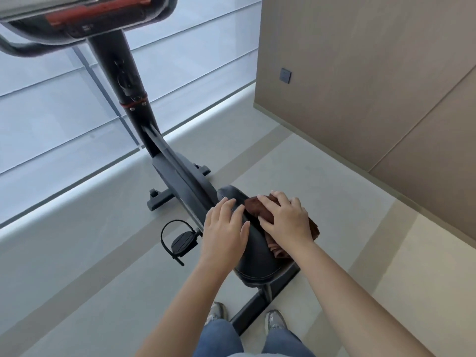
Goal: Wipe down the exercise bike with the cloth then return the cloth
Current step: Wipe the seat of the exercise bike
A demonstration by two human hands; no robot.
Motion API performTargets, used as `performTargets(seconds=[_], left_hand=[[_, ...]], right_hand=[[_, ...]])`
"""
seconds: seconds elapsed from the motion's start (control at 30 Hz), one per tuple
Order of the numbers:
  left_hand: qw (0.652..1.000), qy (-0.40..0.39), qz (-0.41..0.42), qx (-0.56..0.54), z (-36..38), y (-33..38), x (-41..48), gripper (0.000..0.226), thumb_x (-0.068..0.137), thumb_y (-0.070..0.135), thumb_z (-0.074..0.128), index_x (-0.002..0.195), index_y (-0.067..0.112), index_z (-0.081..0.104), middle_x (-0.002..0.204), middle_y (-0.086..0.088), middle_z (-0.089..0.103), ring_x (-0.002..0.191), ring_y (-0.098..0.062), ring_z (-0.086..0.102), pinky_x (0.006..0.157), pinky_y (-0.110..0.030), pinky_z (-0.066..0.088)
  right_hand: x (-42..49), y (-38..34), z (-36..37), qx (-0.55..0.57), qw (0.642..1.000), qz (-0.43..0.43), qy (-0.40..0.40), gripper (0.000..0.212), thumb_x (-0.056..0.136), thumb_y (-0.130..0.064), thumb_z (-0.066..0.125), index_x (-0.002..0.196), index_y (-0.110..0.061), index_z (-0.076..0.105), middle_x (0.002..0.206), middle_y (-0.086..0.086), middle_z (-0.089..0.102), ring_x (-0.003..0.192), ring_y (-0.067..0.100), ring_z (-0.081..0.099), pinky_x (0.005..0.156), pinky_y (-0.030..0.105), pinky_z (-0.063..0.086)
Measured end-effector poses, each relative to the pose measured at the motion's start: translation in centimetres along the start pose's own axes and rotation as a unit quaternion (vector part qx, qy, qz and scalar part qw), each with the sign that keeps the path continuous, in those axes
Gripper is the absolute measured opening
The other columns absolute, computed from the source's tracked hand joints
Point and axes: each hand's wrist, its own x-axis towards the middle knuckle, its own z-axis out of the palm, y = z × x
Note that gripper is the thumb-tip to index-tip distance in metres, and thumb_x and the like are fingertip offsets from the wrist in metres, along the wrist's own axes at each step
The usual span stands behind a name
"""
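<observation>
A person stands at the near end of a black exercise bike (180, 173) and looks down at its seat (253, 243). The right hand (286, 220) lies flat on a brown cloth (260, 206), with the fingers spread and pressed down on the fabric, not closed around it. The cloth is bunched on the right side of the seat, and part of it hangs over the right edge below the wrist. The left hand (224, 230) rests on the left side of the seat, just beside the cloth; its fingers are stretched out, slightly apart, and hold nothing. The two hands are near each other but do not touch.

The stem of the bike rises to the far left, up to the console (85, 19) and a handlebar (20, 51) at the top of the view. The left pedal (181, 243) with its strap is to the left of the seat, lower down. The rear foot bar (260, 305) of the bike lies on the pale floor (103, 279), between the person's two shoes (275, 322). On the right there is a beige wall (373, 73) with a small dark switch plate (285, 75).
</observation>
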Motion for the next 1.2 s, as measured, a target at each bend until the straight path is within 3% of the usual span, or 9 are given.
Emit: performTargets(seconds=[0.3, 0.63, 0.8, 1.2], left_hand=[[0.995, -0.030, 0.091, -0.020, -0.1, -2.9, 1.8, 0.038, 0.069, 0.011, 0.079, 0.101, -0.003, 0.066, 0.106, -0.023, 0.065, 0.105, -0.040, 0.059, 0.088, -0.054, 0.044], [0.962, -0.077, 0.245, -0.092, 0.6, 0.1, 3.1, 0.036, 0.070, 0.011, 0.077, 0.101, -0.001, 0.066, 0.108, -0.021, 0.065, 0.106, -0.039, 0.058, 0.087, -0.051, 0.047], [0.921, -0.109, 0.346, -0.142, 0.5, 5.1, 2.6, 0.032, 0.076, 0.010, 0.071, 0.105, -0.001, 0.064, 0.112, -0.021, 0.063, 0.111, -0.038, 0.055, 0.091, -0.052, 0.044], [0.769, -0.164, 0.563, -0.253, 0.4, 19.1, -3.5, 0.028, 0.079, 0.008, 0.069, 0.104, -0.004, 0.064, 0.112, -0.021, 0.063, 0.111, -0.039, 0.055, 0.089, -0.054, 0.045]], right_hand=[[-2.0, -1.6, -0.5, 0.038, 0.993, 0.084, 0.068, 0.045, 0.070, -0.027, 0.071, 0.114, -0.025, 0.063, 0.115, 0.009, 0.061, 0.082, 0.035, 0.053, 0.067, 0.041, 0.048], [-7.1, -1.8, -2.9, 0.070, 0.945, 0.247, 0.203, 0.044, 0.075, -0.028, 0.069, 0.118, -0.026, 0.060, 0.115, 0.006, 0.059, 0.094, 0.032, 0.055, 0.067, 0.042, 0.054], [-12.1, -0.5, -5.3, 0.047, 0.896, 0.354, 0.265, 0.046, 0.075, -0.026, 0.070, 0.120, -0.024, 0.060, 0.117, 0.006, 0.058, 0.094, 0.032, 0.055, 0.069, 0.041, 0.054], [-26.9, 1.4, -8.1, -0.026, 0.726, 0.577, 0.374, 0.045, 0.075, -0.026, 0.072, 0.118, -0.021, 0.062, 0.116, 0.009, 0.059, 0.089, 0.034, 0.056, 0.069, 0.037, 0.051]])
